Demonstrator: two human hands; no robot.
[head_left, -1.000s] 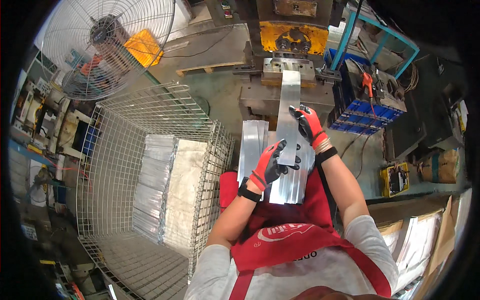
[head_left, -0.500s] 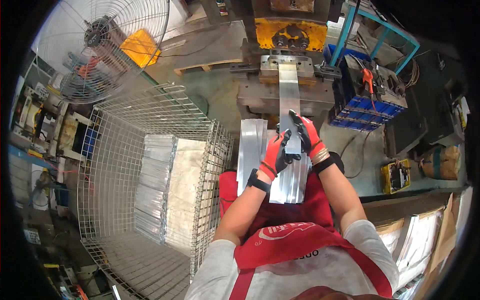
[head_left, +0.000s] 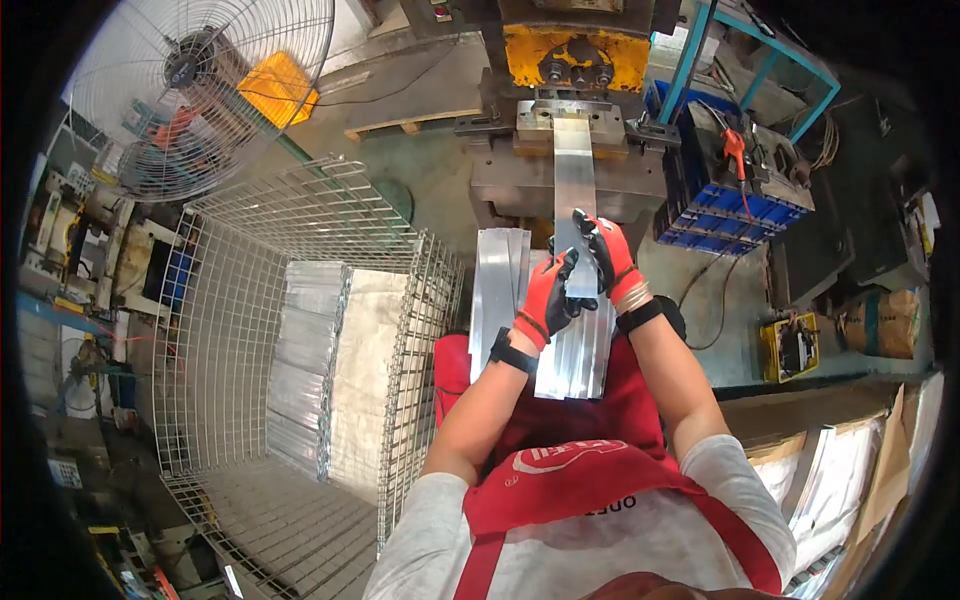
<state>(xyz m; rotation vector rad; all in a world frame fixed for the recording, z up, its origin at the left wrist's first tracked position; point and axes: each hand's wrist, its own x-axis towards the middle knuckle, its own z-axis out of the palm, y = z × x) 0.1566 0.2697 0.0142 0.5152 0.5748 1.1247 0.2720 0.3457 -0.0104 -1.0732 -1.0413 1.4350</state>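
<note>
A long flat metal strip (head_left: 574, 185) runs from my hands forward into the metal die (head_left: 570, 115) of a machine. My left hand (head_left: 551, 293), in a red and black glove, closes on the strip's near end from the left side. My right hand (head_left: 607, 252), gloved the same way, grips its right edge a little farther along. More metal strips (head_left: 572, 365) lie in a stack over my lap, below my hands. Beside them, to the left, rests another pile of strips (head_left: 494, 290). The glove fingers partly hide the held strip's near end.
A wire mesh cage (head_left: 225, 440) with stacked strips and a pale sheet stands left. Behind it is a large fan (head_left: 190, 80). Blue crates (head_left: 715, 205) carrying tools stand right of the machine's yellow block (head_left: 575, 58). A small yellow bin (head_left: 790, 350) sits farther right.
The whole view has shifted slightly, with most things a little higher in the picture. Both hands keep hold of the strip, and its far end stays at the die.
</note>
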